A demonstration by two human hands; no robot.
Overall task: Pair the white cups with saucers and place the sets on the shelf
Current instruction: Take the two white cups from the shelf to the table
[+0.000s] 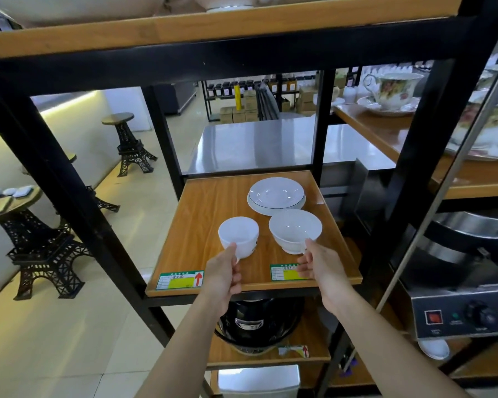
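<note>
Two white cups are over the wooden shelf board [202, 214]. My left hand [223, 274] pinches the handle of the left cup [238, 235]. My right hand [318, 264] grips the handle of the right, wider cup [295, 229]. Whether the cups rest on the board or hover just above it is unclear. Behind them, at the back right of the board, lie two stacked white saucers [276, 195], the upper one shifted slightly off the lower.
Black uprights [55, 179] frame the shelf, with a wooden board [213, 27] overhead. Two price labels [180, 280] sit on the front edge. A black cooker [256, 323] stands on the shelf below. A floral cup and saucer [391, 90] sit on the right-hand shelf.
</note>
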